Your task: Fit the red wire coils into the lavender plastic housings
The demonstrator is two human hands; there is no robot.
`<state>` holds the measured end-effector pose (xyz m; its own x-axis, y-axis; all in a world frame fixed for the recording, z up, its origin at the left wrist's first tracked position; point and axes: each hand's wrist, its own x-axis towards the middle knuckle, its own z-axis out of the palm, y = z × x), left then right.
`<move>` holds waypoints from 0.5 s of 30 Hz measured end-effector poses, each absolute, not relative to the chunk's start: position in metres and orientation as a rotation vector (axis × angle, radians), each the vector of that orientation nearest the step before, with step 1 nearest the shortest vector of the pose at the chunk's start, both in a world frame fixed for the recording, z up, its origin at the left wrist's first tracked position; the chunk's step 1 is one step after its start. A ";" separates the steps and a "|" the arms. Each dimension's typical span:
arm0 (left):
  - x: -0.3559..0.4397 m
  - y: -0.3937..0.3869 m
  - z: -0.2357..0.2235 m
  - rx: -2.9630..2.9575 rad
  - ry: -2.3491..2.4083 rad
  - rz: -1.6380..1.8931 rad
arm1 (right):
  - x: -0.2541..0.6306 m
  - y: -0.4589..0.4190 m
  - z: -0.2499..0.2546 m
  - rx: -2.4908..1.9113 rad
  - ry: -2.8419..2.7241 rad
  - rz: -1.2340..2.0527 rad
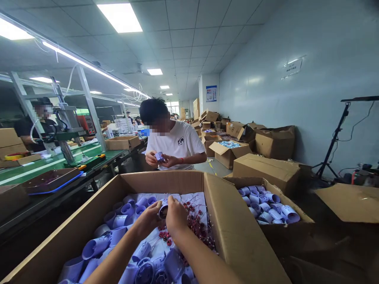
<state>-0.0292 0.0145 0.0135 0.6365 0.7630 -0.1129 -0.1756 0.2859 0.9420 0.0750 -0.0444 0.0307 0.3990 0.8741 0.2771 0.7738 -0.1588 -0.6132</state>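
A purple cylindrical plastic housing (163,211) is held over a large open cardboard box, its dark open end towards me. My left hand (150,217) grips it from the left with closed fingers. Against its right side is my right hand (177,216), curled closed, the fingertips hidden; what they pinch cannot be seen. Loose purple housings (96,246) fill the left and near parts of the box. Small red parts with thin wires (197,225) lie on a white sheet (195,198) to the right of my hands.
The box's cardboard walls (160,180) surround my forearms. Facing me, a person in a white shirt (183,142) handles another purple housing (160,157). More housings fill a carton (299,221) on the right. A green workbench with a press (69,136) stands left, a tripod stand (333,142) far right.
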 end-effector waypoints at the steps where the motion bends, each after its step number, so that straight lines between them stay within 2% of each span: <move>1: -0.029 0.014 0.014 1.110 0.630 0.685 | 0.075 -0.044 0.029 -1.948 -1.398 0.185; 15: -0.023 0.023 0.006 1.070 0.600 0.766 | 0.080 -0.024 0.009 -1.702 -1.003 0.355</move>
